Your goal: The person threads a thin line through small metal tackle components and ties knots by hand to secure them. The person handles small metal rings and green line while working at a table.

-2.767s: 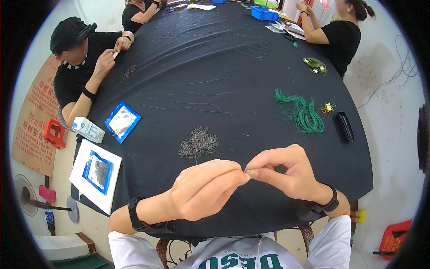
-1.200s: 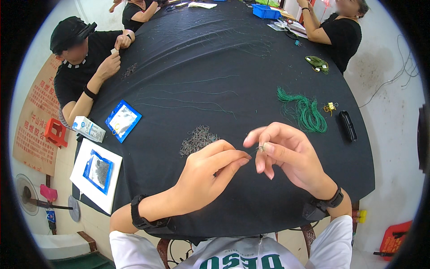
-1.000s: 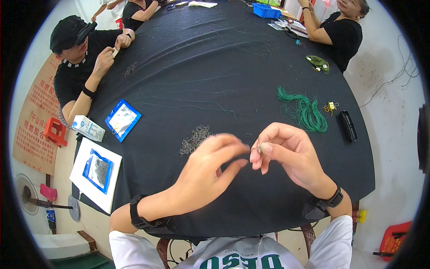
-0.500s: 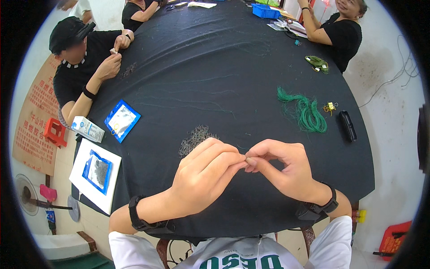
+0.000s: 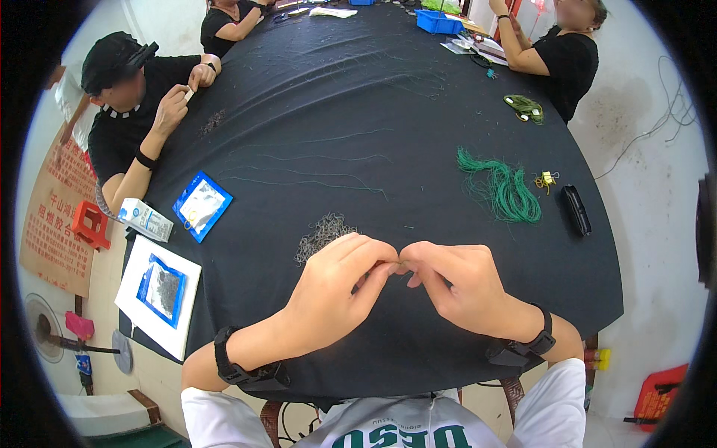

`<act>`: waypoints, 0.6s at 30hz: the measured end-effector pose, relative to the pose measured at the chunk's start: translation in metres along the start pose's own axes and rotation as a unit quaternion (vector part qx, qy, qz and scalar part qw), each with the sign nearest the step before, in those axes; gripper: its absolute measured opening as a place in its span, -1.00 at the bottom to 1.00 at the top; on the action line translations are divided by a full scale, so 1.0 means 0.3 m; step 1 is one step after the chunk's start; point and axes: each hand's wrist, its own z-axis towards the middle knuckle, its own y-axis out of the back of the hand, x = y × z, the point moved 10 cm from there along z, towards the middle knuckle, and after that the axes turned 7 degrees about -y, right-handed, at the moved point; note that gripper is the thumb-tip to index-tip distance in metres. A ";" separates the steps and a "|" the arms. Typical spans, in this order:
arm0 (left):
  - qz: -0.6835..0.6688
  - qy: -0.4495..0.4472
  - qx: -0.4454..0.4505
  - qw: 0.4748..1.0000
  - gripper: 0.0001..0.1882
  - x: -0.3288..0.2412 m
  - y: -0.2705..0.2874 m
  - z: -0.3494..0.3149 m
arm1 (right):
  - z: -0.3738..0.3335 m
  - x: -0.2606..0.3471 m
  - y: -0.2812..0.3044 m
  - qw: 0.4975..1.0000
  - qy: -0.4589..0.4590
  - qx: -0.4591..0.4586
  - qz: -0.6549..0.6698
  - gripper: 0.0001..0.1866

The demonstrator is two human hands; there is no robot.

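Note:
Above the near middle of the black-covered table, my left hand [image 5: 340, 287] and my right hand [image 5: 459, 287] meet at the fingertips. Both are closed in a pinch. Between them shows a tiny bit of green thread [image 5: 402, 262], held by my right fingers; whatever my left fingers pinch is too small and covered to make out. Just beyond my left hand lies a heap of small dark wire pieces, hook-like in shape [image 5: 323, 233], partly hidden by that hand. A loose bundle of green thread [image 5: 511, 190] rests farther right.
Several green strands [image 5: 314, 181] stretch across the black cloth [image 5: 418, 134]. At left are a blue packet [image 5: 203, 207], a carton [image 5: 146, 219] and a white board [image 5: 160, 328] bearing another packet. A black case [image 5: 576, 210] and yellow clips [image 5: 547, 180] lie right. Other people sit around the table.
My fingertips have shifted slightly left, and my right hand has turned, its thumb now tucked lower behind the fingers. Both hands stay pinched together.

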 end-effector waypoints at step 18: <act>-0.345 0.290 0.041 0.892 -0.91 0.158 -0.085 -0.065 | 0.077 -0.230 0.071 0.776 -0.192 0.083 0.595 -0.85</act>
